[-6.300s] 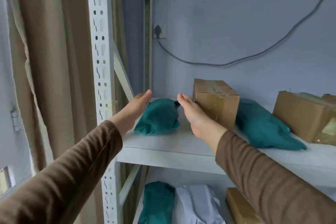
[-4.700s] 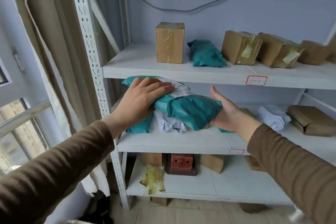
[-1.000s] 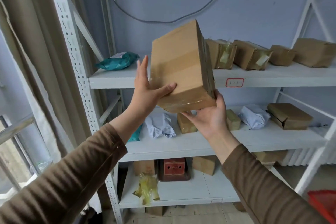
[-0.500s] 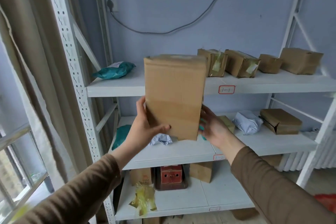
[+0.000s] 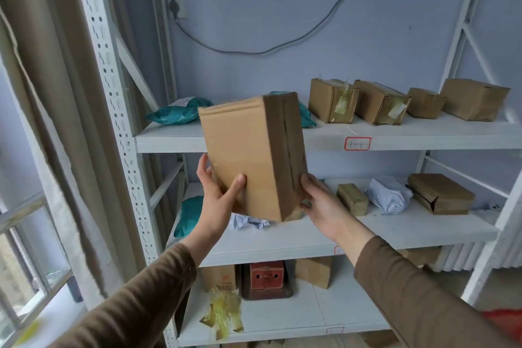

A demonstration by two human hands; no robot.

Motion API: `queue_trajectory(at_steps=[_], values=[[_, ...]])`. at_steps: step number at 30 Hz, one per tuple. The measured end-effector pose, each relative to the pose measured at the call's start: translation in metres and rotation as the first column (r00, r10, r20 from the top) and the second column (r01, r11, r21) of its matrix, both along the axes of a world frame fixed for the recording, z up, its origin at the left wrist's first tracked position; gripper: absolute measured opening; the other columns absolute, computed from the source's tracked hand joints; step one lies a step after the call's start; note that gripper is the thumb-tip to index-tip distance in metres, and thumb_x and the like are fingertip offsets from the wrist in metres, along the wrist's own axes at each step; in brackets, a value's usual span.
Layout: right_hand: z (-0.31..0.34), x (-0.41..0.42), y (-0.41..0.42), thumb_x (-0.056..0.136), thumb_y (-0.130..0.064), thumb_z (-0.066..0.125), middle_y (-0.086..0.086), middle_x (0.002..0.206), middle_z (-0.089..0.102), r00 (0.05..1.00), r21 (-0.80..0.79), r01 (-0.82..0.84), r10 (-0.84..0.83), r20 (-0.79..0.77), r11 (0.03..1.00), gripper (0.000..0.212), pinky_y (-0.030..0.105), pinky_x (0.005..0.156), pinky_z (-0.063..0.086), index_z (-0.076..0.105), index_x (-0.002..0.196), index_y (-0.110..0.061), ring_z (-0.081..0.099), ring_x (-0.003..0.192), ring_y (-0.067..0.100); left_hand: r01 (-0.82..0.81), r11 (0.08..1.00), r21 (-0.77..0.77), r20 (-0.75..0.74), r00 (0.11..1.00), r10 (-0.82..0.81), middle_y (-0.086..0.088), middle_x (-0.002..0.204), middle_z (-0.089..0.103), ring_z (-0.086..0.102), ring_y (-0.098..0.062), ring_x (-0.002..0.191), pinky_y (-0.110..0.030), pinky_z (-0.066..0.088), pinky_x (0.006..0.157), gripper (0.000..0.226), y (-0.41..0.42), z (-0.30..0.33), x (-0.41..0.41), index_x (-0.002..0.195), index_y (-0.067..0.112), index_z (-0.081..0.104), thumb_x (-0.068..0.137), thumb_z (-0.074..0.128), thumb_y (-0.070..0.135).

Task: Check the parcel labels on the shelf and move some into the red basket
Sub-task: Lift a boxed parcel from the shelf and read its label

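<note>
My fingers (image 5: 207, 175) of the left hand (image 5: 219, 200) are curled round the lower left corner of the cardboard box (image 5: 252, 155), thumb pressed on the plain front face, while the right hand (image 5: 324, 206) cups the lower right edge with its fingers hidden behind the taped side. The box is in the air in front of the shelf (image 5: 395, 140), its long axis close to upright and tipped a little leftward at the top, both hands clamped at its bottom end. I see no label on the two faces turned to me, so I judge that checking it means more turning. The red basket (image 5: 505, 319) shows only as a red patch at the lower right edge, well apart and below, on the right hand's side; that hand is the nearer one for a drop. My right sleeve (image 5: 423, 297) and the shelf's white corner post (image 5: 491, 251) lie between box and basket. Around it: teal bags (image 5: 180, 113) and brown parcels (image 5: 330, 100) on the top shelf, a white bag (image 5: 388, 195) and small boxes (image 5: 437, 192) on the middle one, none touching the held box.
</note>
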State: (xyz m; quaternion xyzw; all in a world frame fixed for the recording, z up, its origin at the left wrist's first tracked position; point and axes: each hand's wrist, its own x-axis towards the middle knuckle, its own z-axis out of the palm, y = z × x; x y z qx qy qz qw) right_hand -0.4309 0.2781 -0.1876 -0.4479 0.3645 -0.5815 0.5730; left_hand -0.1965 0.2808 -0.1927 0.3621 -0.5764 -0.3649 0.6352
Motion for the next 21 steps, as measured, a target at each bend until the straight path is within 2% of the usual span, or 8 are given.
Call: queue_trajectory(at_steps=[3, 5, 7, 11, 14, 16, 18, 21], values=[[0.006, 0.013, 0.002, 0.09, -0.036, 0.071, 0.004, 0.102, 0.072, 0.995, -0.013, -0.041, 0.042, 0.086, 0.999, 0.017, 0.05, 0.102, 0.046, 0.065, 0.1, -0.024, 0.066, 0.106, 0.027, -0.038, 0.997, 0.066, 0.006, 0.999, 0.038, 0.013, 0.164, 0.025, 0.036, -0.013, 0.149, -0.05, 0.031, 0.125, 0.073, -0.015, 0.005, -0.002, 0.154, 0.054, 0.013, 0.094, 0.053, 0.071], [0.012, 0.023, 0.005, 0.093, -0.035, 0.071, 0.012, 0.128, 0.07, 0.984, -0.031, -0.058, 0.062, 0.167, 0.998, 0.028, 0.06, 0.112, 0.042, 0.062, 0.115, -0.021, 0.063, 0.125, 0.036, 0.01, 0.993, 0.121, 0.057, 0.998, -0.017, 0.025, 0.167, 0.015, 0.019, -0.01, 0.157, -0.053, 0.021, 0.128, 0.069, -0.025, 0.006, -0.002, 0.149, 0.069, 0.013, 0.088, 0.041, 0.088], [0.02, 0.034, 0.008, 0.094, -0.032, 0.071, 0.007, 0.134, 0.069, 0.99, -0.057, 0.008, 0.0, 0.138, 0.998, 0.035, 0.062, 0.112, 0.042, 0.061, 0.126, -0.023, 0.062, 0.128, 0.032, 0.119, 0.976, 0.183, 0.026, 0.992, -0.126, 0.02, 0.171, 0.02, 0.016, -0.012, 0.16, -0.056, 0.019, 0.127, 0.075, -0.029, 0.008, -0.004, 0.153, 0.066, 0.019, 0.085, 0.036, 0.092], [0.03, 0.049, 0.016, 0.093, -0.033, 0.073, -0.007, 0.126, 0.072, 0.984, -0.221, 0.167, -0.177, -0.027, 0.961, 0.036, 0.046, 0.109, 0.05, 0.064, 0.128, -0.035, 0.067, 0.119, 0.013, 0.296, 0.927, 0.229, -0.203, 0.946, -0.252, 0.0, 0.145, 0.064, 0.057, -0.022, 0.139, -0.047, 0.041, 0.118, 0.068, -0.01, 0.026, -0.012, 0.148, 0.029, 0.052, 0.099, 0.036, 0.073], [0.038, 0.058, 0.029, 0.097, -0.043, 0.064, -0.008, 0.141, 0.061, 0.944, -0.42, 0.162, -0.265, -0.199, 0.893, 0.042, 0.013, 0.097, 0.047, 0.06, 0.137, -0.034, 0.059, 0.122, -0.007, 0.391, 0.865, 0.314, -0.42, 0.874, -0.243, -0.008, 0.132, 0.073, 0.064, -0.033, 0.128, -0.057, 0.043, 0.113, 0.067, -0.012, 0.025, -0.005, 0.133, 0.028, 0.066, 0.097, 0.034, 0.075], [0.042, 0.065, 0.034, 0.104, -0.047, 0.048, -0.013, 0.147, 0.054, 0.883, -0.559, 0.131, -0.353, -0.311, 0.819, 0.04, 0.007, 0.105, 0.036, 0.061, 0.139, -0.032, 0.044, 0.133, -0.012, 0.462, 0.826, 0.322, -0.56, 0.797, -0.227, -0.015, 0.136, 0.069, 0.062, -0.04, 0.129, -0.066, 0.042, 0.111, 0.073, -0.017, 0.018, 0.001, 0.136, 0.027, 0.065, 0.095, 0.036, 0.079], [0.04, 0.071, 0.031, 0.106, -0.038, 0.043, -0.021, 0.146, 0.055, 0.82, -0.659, 0.129, -0.453, -0.35, 0.741, 0.038, 0.024, 0.12, 0.03, 0.063, 0.137, -0.029, 0.039, 0.143, -0.003, 0.51, 0.808, 0.295, -0.66, 0.72, -0.214, -0.02, 0.14, 0.065, 0.06, -0.046, 0.131, -0.073, 0.039, 0.11, 0.076, -0.018, 0.013, 0.003, 0.142, 0.024, 0.061, 0.094, 0.039, 0.079], [0.034, 0.068, 0.021, 0.105, -0.028, 0.053, -0.018, 0.147, 0.051, 0.752, -0.718, 0.185, -0.567, -0.337, 0.671, 0.038, 0.045, 0.12, 0.034, 0.056, 0.142, -0.03, 0.038, 0.144, 0.007, 0.528, 0.81, 0.255, -0.724, 0.659, -0.202, -0.025, 0.138, 0.065, 0.059, -0.051, 0.129, -0.075, 0.038, 0.11, 0.077, -0.021, 0.008, 0.006, 0.14, 0.022, 0.062, 0.093, 0.041, 0.079]])
